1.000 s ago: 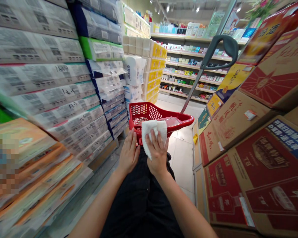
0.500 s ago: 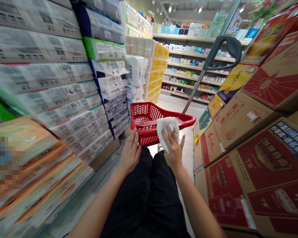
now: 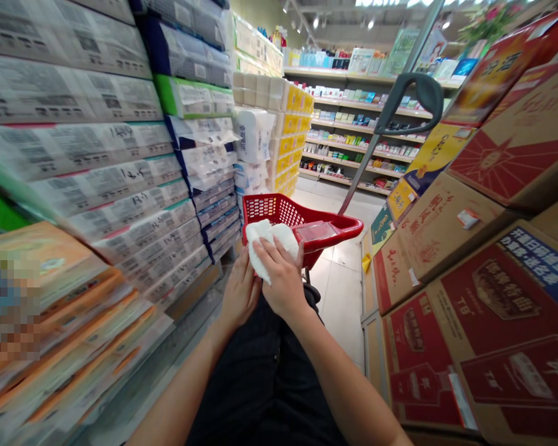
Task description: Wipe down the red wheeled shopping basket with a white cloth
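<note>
The white cloth (image 3: 266,235) sits bunched on the near-left corner of the red shopping basket (image 3: 339,230) rim. Half a second ago it was further right along that rim, so it's slid left. The right hand (image 3: 283,282) has its fingers loosely curled over the cloth, pressing it down. The left hand (image 3: 240,292) is open and flat against the basket's near side, holding nothing. The grey pull handle (image 3: 411,99) sticks up far right, with tissue packs (image 3: 121,186) stacked left and red cartons (image 3: 493,297) right.
</note>
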`<action>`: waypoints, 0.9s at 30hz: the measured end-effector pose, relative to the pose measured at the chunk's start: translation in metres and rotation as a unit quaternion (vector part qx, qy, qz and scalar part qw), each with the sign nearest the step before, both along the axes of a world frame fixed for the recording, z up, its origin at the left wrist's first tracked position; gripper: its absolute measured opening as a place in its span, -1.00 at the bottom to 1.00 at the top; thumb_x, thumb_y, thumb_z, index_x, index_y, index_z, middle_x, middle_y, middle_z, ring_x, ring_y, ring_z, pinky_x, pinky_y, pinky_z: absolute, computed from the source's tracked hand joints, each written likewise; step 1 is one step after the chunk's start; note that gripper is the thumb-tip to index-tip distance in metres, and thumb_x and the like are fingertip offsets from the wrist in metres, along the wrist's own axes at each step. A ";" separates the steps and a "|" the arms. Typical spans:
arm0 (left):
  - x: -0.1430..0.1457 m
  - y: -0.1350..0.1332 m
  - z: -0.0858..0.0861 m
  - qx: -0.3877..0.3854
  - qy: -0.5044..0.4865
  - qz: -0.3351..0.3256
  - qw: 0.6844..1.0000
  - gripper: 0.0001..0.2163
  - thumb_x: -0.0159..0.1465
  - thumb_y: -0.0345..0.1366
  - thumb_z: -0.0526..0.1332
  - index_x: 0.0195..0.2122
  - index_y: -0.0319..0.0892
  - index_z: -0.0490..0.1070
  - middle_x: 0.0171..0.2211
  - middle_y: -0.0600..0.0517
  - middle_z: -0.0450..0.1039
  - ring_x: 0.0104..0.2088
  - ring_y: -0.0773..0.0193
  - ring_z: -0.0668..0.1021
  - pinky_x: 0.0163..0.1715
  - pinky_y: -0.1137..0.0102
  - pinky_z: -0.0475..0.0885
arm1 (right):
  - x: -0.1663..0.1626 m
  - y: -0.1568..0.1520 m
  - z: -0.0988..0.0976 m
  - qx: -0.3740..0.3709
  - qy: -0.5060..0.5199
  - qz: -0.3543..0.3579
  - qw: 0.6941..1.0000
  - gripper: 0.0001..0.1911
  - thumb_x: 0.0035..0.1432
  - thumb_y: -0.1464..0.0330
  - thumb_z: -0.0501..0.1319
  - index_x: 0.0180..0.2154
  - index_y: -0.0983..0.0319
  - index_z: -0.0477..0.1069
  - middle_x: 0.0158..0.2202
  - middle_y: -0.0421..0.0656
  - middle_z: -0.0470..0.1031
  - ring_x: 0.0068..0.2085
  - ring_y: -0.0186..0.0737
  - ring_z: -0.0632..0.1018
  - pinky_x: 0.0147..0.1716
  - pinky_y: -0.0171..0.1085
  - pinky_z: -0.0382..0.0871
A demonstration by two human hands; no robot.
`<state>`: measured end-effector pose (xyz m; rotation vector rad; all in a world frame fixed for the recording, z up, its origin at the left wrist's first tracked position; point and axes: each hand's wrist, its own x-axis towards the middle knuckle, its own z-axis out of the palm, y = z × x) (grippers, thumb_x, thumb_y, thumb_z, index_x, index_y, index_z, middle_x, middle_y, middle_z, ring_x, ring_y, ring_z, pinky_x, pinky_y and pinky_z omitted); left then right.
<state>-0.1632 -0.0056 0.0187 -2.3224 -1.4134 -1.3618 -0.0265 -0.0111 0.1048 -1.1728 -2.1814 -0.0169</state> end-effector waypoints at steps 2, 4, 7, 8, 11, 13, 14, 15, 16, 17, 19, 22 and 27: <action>0.001 -0.001 0.001 -0.003 0.002 0.001 1.000 -0.40 0.44 -0.30 -0.05 0.43 -0.06 -0.33 0.45 -0.12 -0.22 0.43 0.05 -0.04 0.35 -0.01 0.04 | 0.008 -0.001 -0.001 -0.004 -0.003 0.003 1.000 -0.30 0.13 0.57 0.02 0.29 0.06 0.17 0.32 -0.26 0.25 0.40 -0.22 0.10 0.30 0.03 -0.79; 0.002 -0.002 0.003 -0.007 0.005 -0.003 1.000 -0.39 0.44 -0.32 -0.05 0.43 -0.06 -0.34 0.45 -0.11 -0.23 0.43 0.07 -0.04 0.35 0.01 0.04 | 0.021 -0.001 -0.004 -0.001 -0.012 -0.005 1.000 -0.29 0.12 0.59 0.01 0.28 0.04 0.18 0.33 -0.29 0.23 0.40 -0.24 0.09 0.29 0.04 -0.80; 0.003 -0.003 0.005 -0.016 0.000 0.001 1.000 -0.39 0.43 -0.32 -0.04 0.43 -0.06 -0.35 0.45 -0.11 -0.22 0.43 0.08 -0.04 0.35 0.02 0.03 | 0.047 0.003 -0.008 0.013 -0.030 -0.043 0.999 -0.26 0.08 0.60 0.01 0.27 0.03 0.19 0.33 -0.29 0.24 0.40 -0.20 0.10 0.30 0.09 -0.77; 0.004 -0.003 0.005 -0.019 -0.002 0.004 1.000 -0.39 0.44 -0.31 -0.05 0.43 -0.07 -0.34 0.45 -0.11 -0.22 0.43 0.08 -0.04 0.35 0.02 0.02 | 0.057 0.006 -0.009 0.019 -0.034 -0.062 0.997 -0.25 0.06 0.61 0.01 0.27 0.03 0.20 0.32 -0.29 0.25 0.40 -0.18 0.09 0.30 0.10 -0.75; 0.004 -0.004 0.006 -0.023 -0.003 0.001 1.000 -0.39 0.44 -0.30 -0.05 0.43 -0.08 -0.34 0.45 -0.11 -0.22 0.43 0.07 -0.05 0.35 0.02 0.02 | 0.080 0.016 -0.012 0.030 -0.035 -0.126 0.991 -0.20 0.01 0.62 0.00 0.28 0.01 0.18 0.33 -0.30 0.23 0.42 -0.15 0.04 0.31 0.15 -0.68; 0.005 -0.004 0.006 -0.021 -0.004 -0.001 1.000 -0.39 0.44 -0.30 -0.05 0.43 -0.08 -0.34 0.45 -0.11 -0.24 0.43 0.06 -0.06 0.35 0.01 0.02 | 0.084 0.019 -0.014 0.032 -0.027 -0.148 0.988 -0.17 0.00 0.63 -0.01 0.29 0.02 0.16 0.35 -0.29 0.19 0.42 -0.13 0.02 0.32 0.17 -0.65; 0.005 -0.003 0.005 -0.020 -0.006 0.000 1.000 -0.39 0.44 -0.30 -0.05 0.43 -0.08 -0.35 0.45 -0.11 -0.25 0.43 0.06 -0.06 0.35 0.01 0.01 | 0.081 0.019 -0.015 0.032 -0.023 -0.151 0.988 -0.17 0.00 0.63 -0.01 0.30 0.03 0.14 0.36 -0.27 0.17 0.43 -0.12 0.01 0.32 0.18 -0.64; 0.006 -0.003 0.005 -0.019 -0.009 0.002 1.000 -0.39 0.44 -0.31 -0.05 0.43 -0.08 -0.35 0.45 -0.11 -0.25 0.43 0.06 -0.07 0.35 0.00 0.01 | 0.075 0.017 -0.016 0.031 -0.019 -0.150 0.988 -0.17 0.00 0.63 0.00 0.31 0.05 0.13 0.37 -0.25 0.15 0.43 -0.11 0.01 0.32 0.18 -0.63; 0.006 -0.003 0.004 -0.018 -0.012 0.004 1.000 -0.39 0.44 -0.31 -0.05 0.43 -0.08 -0.35 0.45 -0.11 -0.25 0.43 0.07 -0.07 0.35 0.00 0.01 | 0.067 0.013 -0.017 0.029 -0.016 -0.146 0.989 -0.17 0.01 0.62 0.01 0.32 0.07 0.12 0.38 -0.23 0.13 0.43 -0.10 0.00 0.32 0.17 -0.63; 0.006 -0.002 0.003 -0.017 -0.013 0.006 1.000 -0.39 0.44 -0.31 -0.05 0.43 -0.08 -0.35 0.45 -0.12 -0.25 0.43 0.07 -0.08 0.36 0.01 0.01 | 0.056 0.009 -0.018 0.025 -0.014 -0.138 0.990 -0.18 0.03 0.61 0.02 0.32 0.08 0.11 0.38 -0.22 0.12 0.43 -0.10 -0.01 0.32 0.16 -0.63; 0.005 -0.002 0.002 -0.012 -0.011 0.006 1.000 -0.39 0.44 -0.32 -0.05 0.43 -0.09 -0.35 0.45 -0.13 -0.24 0.43 0.08 -0.08 0.35 0.02 0.02 | 0.033 0.000 -0.019 0.013 -0.014 -0.113 0.993 -0.21 0.07 0.59 0.03 0.33 0.10 0.09 0.39 -0.22 0.10 0.44 -0.11 -0.04 0.34 0.12 -0.62; 0.002 -0.001 0.000 0.000 -0.003 -0.004 1.000 -0.39 0.44 -0.30 -0.05 0.43 -0.11 -0.34 0.45 -0.14 -0.24 0.43 0.07 -0.07 0.35 0.02 0.05 | 0.005 -0.010 -0.020 0.003 -0.015 -0.063 0.998 -0.27 0.15 0.55 0.04 0.34 0.09 0.07 0.40 -0.26 0.07 0.44 -0.17 -0.09 0.35 0.05 -0.62; -0.001 -0.001 0.002 0.005 0.012 -0.005 1.000 -0.38 0.43 -0.32 -0.03 0.43 -0.08 -0.32 0.45 -0.12 -0.24 0.43 0.07 -0.05 0.35 0.03 0.05 | 0.009 -0.004 -0.032 0.053 -0.035 -0.038 0.997 -0.30 0.19 0.51 0.06 0.34 0.11 0.07 0.39 -0.21 0.11 0.44 -0.17 -0.05 0.34 0.07 -0.64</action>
